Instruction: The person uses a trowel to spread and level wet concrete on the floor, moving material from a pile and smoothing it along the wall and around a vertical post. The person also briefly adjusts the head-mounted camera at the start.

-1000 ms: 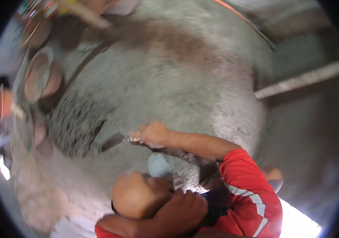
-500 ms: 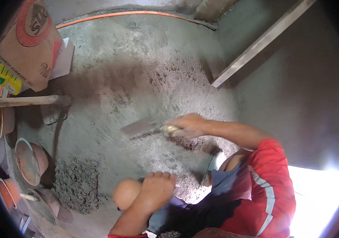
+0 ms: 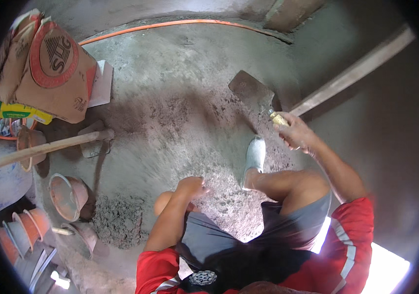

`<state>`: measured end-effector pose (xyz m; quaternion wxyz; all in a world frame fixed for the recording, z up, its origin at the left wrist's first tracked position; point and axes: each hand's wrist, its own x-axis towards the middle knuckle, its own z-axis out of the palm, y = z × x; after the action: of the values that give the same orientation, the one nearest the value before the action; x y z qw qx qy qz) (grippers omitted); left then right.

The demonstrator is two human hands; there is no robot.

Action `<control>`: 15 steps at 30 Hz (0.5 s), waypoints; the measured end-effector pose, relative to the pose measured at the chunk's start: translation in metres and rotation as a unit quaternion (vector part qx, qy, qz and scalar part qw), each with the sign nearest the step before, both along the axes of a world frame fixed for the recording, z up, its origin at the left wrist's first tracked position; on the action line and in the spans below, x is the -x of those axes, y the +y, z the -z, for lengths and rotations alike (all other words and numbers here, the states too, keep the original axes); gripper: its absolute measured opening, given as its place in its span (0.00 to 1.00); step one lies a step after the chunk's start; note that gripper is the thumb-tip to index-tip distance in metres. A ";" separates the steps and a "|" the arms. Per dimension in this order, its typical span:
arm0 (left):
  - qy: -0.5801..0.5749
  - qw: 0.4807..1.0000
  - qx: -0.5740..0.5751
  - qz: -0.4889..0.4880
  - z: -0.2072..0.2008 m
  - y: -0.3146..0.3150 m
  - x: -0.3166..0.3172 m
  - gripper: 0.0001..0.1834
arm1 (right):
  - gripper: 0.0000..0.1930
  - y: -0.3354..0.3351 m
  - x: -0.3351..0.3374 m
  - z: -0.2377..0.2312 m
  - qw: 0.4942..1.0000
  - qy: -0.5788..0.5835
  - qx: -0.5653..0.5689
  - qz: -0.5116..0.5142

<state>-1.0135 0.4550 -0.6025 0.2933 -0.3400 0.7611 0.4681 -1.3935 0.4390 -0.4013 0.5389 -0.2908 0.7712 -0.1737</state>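
My right hand (image 3: 298, 133) is closed around the yellowish handle of a trowel (image 3: 251, 92). Its broad grey blade points to the far left, over the rough cement floor (image 3: 170, 142); whether it touches the surface, I cannot tell. My left hand (image 3: 190, 187) is by my bent left knee, fingers curled in with nothing visible in them. Left of that knee lies a heap of wet grey mortar (image 3: 119, 221). A pale boot (image 3: 255, 156) on my right foot stands on the floor between the two hands.
A long straight bar (image 3: 354, 71) leans at the right, close to my right hand. Cement bags (image 3: 55, 93), a hoe (image 3: 48, 148), an upright bucket (image 3: 68, 197) and stacked buckets (image 3: 25, 228) line the left side. An orange hose (image 3: 170, 23) runs along the far wall.
My right hand has swung the trowel away and to the right, near the bar. My left hand has shifted slightly forward. The view has moved, showing more of my legs and the boot.
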 end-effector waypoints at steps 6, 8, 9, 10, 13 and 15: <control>-0.002 0.996 0.050 -0.078 -0.082 0.009 0.058 0.25 | 0.24 -0.011 0.029 0.016 0.952 -0.241 -0.024 0.187; -0.009 1.000 0.008 -0.003 -0.129 0.009 0.092 0.25 | 0.20 -0.011 0.033 -0.002 0.919 -0.294 -0.029 0.262; -0.014 0.999 -0.015 0.035 -0.157 0.005 0.108 0.25 | 0.19 -0.010 0.036 -0.009 0.899 -0.318 -0.043 0.299; 0.005 0.998 -0.028 0.058 -0.192 -0.003 0.126 0.23 | 0.19 -0.009 0.035 -0.021 0.875 -0.335 -0.035 0.348; 0.097 0.988 -0.042 0.116 -0.268 -0.023 0.168 0.18 | 0.19 -0.020 0.026 -0.057 0.820 -0.351 -0.013 0.452; 0.163 0.980 -0.056 0.099 -0.308 -0.044 0.191 0.16 | 0.20 -0.028 0.020 -0.065 0.812 -0.334 -0.020 0.478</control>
<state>-1.2050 0.4113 -0.2947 0.2288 -0.1647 0.8013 0.5277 -1.4140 0.4110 -0.3359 0.6177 0.2015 0.5891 -0.4805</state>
